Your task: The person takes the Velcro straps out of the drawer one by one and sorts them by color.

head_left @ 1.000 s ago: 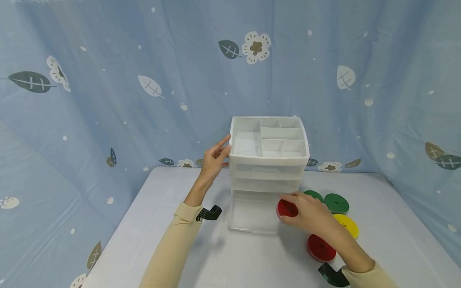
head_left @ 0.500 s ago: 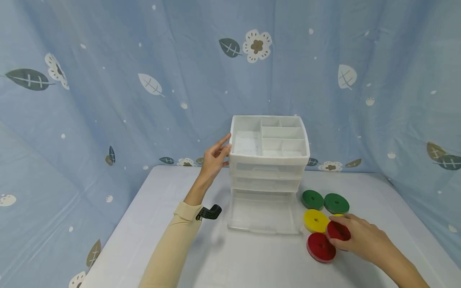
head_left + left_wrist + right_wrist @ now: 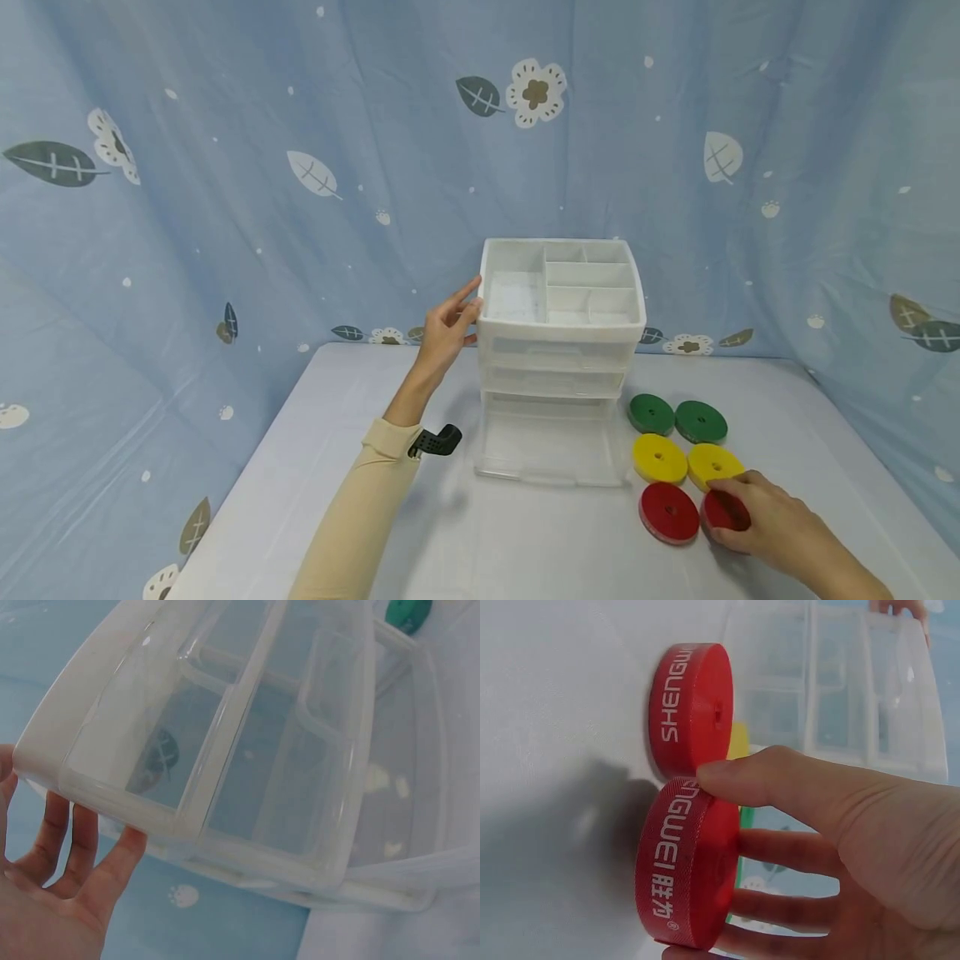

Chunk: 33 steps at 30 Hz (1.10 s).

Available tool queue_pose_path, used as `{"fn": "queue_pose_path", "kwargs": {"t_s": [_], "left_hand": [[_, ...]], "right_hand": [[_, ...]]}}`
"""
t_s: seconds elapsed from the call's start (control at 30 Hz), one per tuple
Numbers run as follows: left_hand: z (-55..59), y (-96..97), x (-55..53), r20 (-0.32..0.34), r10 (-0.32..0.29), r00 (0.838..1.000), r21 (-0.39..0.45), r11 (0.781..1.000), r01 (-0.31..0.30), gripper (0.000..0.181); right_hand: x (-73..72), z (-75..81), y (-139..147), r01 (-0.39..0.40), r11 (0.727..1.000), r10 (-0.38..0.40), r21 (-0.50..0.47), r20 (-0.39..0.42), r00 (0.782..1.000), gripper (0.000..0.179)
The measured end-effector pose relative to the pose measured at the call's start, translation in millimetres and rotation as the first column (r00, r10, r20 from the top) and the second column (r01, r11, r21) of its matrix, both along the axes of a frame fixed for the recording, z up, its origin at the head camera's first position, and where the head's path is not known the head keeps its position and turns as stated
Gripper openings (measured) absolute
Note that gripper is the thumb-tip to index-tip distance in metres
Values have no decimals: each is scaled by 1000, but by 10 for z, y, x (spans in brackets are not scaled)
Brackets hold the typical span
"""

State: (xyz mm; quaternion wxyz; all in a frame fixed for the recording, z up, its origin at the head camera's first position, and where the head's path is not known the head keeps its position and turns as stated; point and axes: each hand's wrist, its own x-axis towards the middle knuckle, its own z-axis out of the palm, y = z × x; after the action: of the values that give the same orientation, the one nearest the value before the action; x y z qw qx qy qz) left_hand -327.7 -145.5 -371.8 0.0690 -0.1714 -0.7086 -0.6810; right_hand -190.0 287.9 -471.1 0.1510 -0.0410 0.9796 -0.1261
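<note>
My right hand (image 3: 783, 527) grips a red tape roll (image 3: 724, 510) by its edge, thumb on one side and fingers on the other, at the table's right. Close beside it lies another red tape roll (image 3: 670, 512); in the right wrist view, white lettering runs round both bands. Behind them are two yellow rolls (image 3: 658, 458) and two green rolls (image 3: 700, 422). My left hand (image 3: 444, 333) rests its fingertips against the left side of a white drawer unit (image 3: 558, 333). In the left wrist view those fingers (image 3: 112, 862) touch its upper side edge, spread and only slightly bent.
The unit's clear bottom drawer (image 3: 551, 450) is pulled out toward me, with two closed drawers above it. A divided open tray (image 3: 513, 296) forms the unit's top. A blue patterned curtain (image 3: 412, 125) stands behind the white table (image 3: 525, 542).
My right hand has moved right and toward me, carrying the red roll from over the open drawer to beside the other red roll. The left hand has stayed on the drawer unit.
</note>
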Motion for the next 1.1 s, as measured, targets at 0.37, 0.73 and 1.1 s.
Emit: {"fn": "queue_pose_path", "kwargs": {"t_s": [0.37,0.73,1.1], "left_hand": [[11,-10,-11,-1,3,1000,-3,1000,-3,47],[5,-13,-25,-5,0,1000,-3,1000,0,47],[-16,-18,-40,-15,-6,1000,-3,1000,6,47]], "right_hand": [[-14,-177,2,53,999,-53,-1,45,998,82],[26,-213,-32,71,997,-71,-3,39,997,85],[35,-244,-54,86,996,-86,2,4,996,83]]}}
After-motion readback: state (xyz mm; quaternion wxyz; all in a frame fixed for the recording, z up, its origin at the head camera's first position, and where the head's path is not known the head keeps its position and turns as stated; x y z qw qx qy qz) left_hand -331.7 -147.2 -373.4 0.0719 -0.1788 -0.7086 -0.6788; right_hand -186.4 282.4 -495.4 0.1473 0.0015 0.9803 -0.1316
